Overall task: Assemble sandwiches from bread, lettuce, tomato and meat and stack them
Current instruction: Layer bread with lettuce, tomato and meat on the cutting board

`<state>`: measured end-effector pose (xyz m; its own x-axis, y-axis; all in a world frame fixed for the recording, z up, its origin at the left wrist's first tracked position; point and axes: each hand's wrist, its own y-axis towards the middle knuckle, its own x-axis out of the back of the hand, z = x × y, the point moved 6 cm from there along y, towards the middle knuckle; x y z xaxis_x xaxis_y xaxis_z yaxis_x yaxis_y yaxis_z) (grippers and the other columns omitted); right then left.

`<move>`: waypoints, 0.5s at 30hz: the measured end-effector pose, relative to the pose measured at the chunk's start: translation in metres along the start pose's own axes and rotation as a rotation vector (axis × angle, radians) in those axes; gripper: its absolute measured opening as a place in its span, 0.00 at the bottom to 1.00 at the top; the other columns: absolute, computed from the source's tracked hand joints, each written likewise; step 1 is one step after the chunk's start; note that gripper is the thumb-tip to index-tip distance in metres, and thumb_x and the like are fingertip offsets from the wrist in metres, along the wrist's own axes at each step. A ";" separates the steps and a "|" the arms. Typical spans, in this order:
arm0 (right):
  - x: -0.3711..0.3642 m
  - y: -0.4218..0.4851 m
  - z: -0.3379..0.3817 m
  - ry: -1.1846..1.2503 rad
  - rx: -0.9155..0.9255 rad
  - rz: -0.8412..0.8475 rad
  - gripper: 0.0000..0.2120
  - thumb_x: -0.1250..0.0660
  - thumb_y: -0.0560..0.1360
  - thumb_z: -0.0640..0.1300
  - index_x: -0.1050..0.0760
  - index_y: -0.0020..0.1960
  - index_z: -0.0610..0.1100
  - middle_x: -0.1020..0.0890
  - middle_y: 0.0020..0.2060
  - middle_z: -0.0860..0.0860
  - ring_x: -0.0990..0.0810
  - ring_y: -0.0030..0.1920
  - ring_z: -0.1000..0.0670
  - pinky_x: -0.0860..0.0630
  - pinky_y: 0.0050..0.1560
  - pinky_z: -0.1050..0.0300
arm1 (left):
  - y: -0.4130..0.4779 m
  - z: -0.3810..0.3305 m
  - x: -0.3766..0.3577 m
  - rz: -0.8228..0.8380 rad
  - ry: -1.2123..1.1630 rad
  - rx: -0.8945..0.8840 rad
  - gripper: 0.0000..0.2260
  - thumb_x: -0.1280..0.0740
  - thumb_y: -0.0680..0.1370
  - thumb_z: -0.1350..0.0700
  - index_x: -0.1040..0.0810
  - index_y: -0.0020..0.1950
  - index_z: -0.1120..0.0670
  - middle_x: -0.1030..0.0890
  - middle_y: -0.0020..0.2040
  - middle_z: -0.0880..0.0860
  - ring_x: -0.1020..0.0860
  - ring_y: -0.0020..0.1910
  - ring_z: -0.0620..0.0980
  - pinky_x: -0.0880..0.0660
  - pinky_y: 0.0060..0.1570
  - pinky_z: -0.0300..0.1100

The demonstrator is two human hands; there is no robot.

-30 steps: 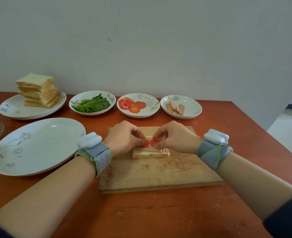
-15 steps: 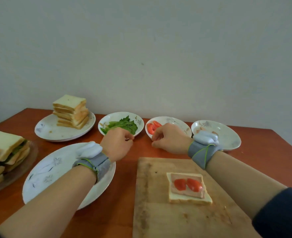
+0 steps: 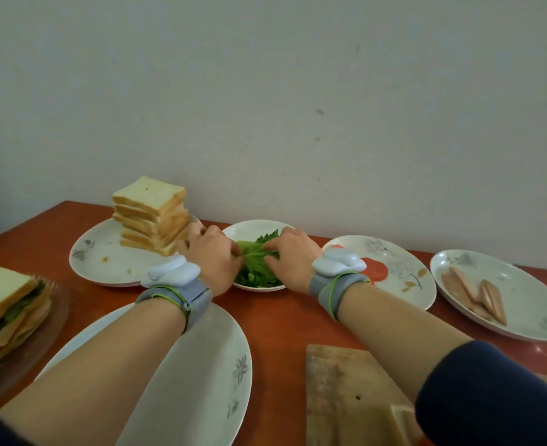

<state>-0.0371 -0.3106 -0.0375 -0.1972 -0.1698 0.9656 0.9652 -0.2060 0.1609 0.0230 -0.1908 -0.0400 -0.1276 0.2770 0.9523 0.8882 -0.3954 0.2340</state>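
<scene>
Both hands reach into the small lettuce bowl [image 3: 245,228] at the back middle. My left hand [image 3: 212,255] and my right hand [image 3: 293,257] each pinch a green lettuce leaf [image 3: 256,255] from either side. A stack of bread slices [image 3: 151,214] stands on a plate to the left. Tomato slices [image 3: 375,270] lie on a plate [image 3: 404,268] right of the bowl, and meat slices [image 3: 476,292] on the far right plate [image 3: 529,304]. The wooden cutting board [image 3: 339,387] is at the lower right; a corner of the bread on it [image 3: 400,416] shows past my right sleeve.
A large white plate [image 3: 214,375] lies under my left forearm. Finished sandwiches [image 3: 5,304] are stacked on a brownish dish [image 3: 24,358] at the left edge. A grey wall runs along the table's far side.
Both hands have moved from the tomato-topped bread on the board to the lettuce bowl and taken hold of a leaf. The view has swung left and forward.
</scene>
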 end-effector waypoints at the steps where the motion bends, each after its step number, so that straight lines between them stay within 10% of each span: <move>1: -0.002 0.003 0.000 -0.010 0.006 -0.002 0.14 0.40 0.78 0.48 0.21 0.59 0.47 0.26 0.58 0.45 0.30 0.62 0.43 0.30 0.60 0.52 | 0.002 -0.001 -0.002 0.009 -0.005 0.001 0.09 0.37 0.77 0.45 0.18 0.51 0.41 0.26 0.59 0.46 0.38 0.64 0.54 0.39 0.59 0.49; 10: -0.007 0.008 0.000 0.056 -0.002 -0.033 0.09 0.39 0.76 0.41 0.22 0.52 0.42 0.23 0.55 0.46 0.28 0.58 0.44 0.29 0.58 0.50 | 0.004 -0.002 -0.008 0.023 -0.076 -0.005 0.07 0.36 0.76 0.46 0.20 0.52 0.41 0.26 0.55 0.48 0.37 0.63 0.54 0.39 0.59 0.50; 15: 0.021 0.000 -0.002 0.240 -0.018 -0.128 0.07 0.36 0.76 0.41 0.21 0.51 0.41 0.23 0.53 0.45 0.28 0.58 0.45 0.34 0.55 0.58 | -0.001 0.006 0.007 0.008 -0.611 0.083 0.10 0.36 0.77 0.49 0.20 0.53 0.51 0.18 0.45 0.51 0.21 0.46 0.51 0.25 0.49 0.45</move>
<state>-0.0418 -0.3160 -0.0181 -0.3549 -0.3643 0.8610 0.9269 -0.2576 0.2730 0.0244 -0.1834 -0.0347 0.1329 0.7356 0.6642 0.9226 -0.3367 0.1884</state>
